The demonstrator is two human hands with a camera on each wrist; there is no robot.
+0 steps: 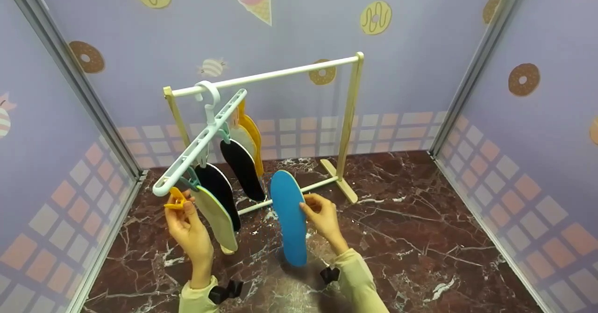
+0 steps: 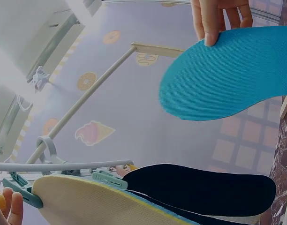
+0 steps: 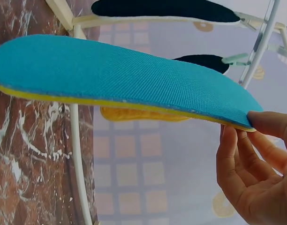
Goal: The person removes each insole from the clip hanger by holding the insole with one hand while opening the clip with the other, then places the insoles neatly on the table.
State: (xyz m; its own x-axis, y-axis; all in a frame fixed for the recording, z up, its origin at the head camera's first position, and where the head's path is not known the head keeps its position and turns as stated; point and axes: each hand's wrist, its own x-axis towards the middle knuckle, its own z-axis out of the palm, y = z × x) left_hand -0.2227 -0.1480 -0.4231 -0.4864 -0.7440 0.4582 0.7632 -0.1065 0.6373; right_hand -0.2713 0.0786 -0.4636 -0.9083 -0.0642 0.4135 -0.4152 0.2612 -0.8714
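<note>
A blue insole point(image 1: 288, 219) with a yellow underside layer is pinched by its edge between the thumb and fingers of my right hand point(image 1: 323, 217). It hangs upright above the tabletop. At the near end of a white clip hanger point(image 1: 187, 156), my left hand point(image 1: 189, 231) grips an orange clothespin point(image 1: 175, 200). Beside that hand a cream insole point(image 1: 217, 219) hangs from a green clip point(image 1: 190, 180). Behind it hang a black insole point(image 1: 219, 187), another black insole point(image 1: 240, 168) and, farther back, an orange insole point(image 1: 252, 133). In the left wrist view only fingertips of the left hand show.
A wooden rack point(image 1: 348, 121) with a white top bar point(image 1: 280, 74) stands on the dark red marbled tabletop point(image 1: 397, 238). The hanger's hook point(image 1: 210, 91) sits over that bar's left part. Patterned walls point(image 1: 303, 18) enclose the back and both sides.
</note>
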